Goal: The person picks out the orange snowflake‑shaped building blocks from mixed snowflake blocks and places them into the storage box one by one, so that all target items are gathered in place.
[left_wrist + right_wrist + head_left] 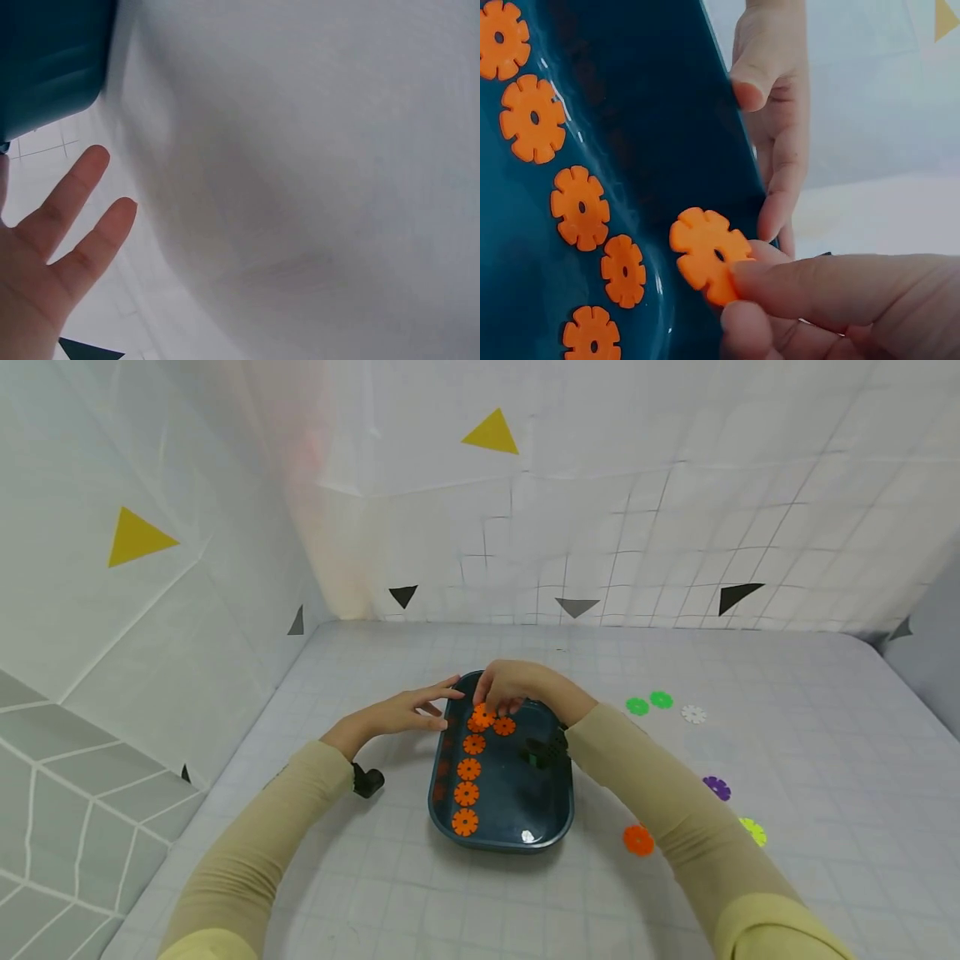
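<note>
My right hand [517, 682] is over the far left part of a dark teal tray [517, 806]. It pinches an orange notched disc [697, 244] between thumb and fingers, tilted above the tray floor. Below it, several like orange discs [467, 793] lie flat in a row along the tray's left side. One more orange disc [504, 726] lies to the right of the row's far end. My left hand [405, 710] is at the tray's left wall, its fingers spread and mostly straight; in the right wrist view its thumb touches the rim.
Right of the tray, loose discs lie on the white table [390, 893]: two green [637, 706], one white [693, 714], one purple [717, 788], one yellow-green [753, 832] and one orange-red [638, 840]. White walls stand behind and at the left.
</note>
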A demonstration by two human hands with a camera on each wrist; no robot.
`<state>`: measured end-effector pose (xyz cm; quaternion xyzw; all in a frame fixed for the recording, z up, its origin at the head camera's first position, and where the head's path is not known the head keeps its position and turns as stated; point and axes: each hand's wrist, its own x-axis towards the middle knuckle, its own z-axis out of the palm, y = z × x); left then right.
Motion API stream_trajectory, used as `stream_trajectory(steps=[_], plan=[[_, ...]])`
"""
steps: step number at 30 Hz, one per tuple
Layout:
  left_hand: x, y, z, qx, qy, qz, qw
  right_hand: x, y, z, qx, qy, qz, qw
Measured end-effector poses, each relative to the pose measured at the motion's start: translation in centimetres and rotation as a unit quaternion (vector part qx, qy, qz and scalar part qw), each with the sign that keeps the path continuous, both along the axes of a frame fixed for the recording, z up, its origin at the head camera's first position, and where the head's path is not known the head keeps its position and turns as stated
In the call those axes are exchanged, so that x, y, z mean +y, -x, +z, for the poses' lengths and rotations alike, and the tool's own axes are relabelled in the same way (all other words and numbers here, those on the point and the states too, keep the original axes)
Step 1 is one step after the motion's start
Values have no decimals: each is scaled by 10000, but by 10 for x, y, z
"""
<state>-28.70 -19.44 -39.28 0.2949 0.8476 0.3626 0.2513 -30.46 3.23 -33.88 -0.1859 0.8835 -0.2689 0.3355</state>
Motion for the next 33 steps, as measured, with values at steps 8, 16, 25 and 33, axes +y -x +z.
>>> stream_trajectory(steps=[8, 16, 25, 33], plan=[[1, 2, 0, 41, -3, -40, 10000, -3, 4, -4, 50, -378, 189, 9991], [1, 2, 0, 31, -17, -35, 10000, -3, 6, -9, 57, -618, 293, 9976], [1, 1, 1, 15, 27, 21, 10000, -4, 4, -13, -6, -905, 382, 9952], [1, -1, 2, 17, 5, 17, 10000, -6, 5, -21, 28, -1219, 616, 9906]])
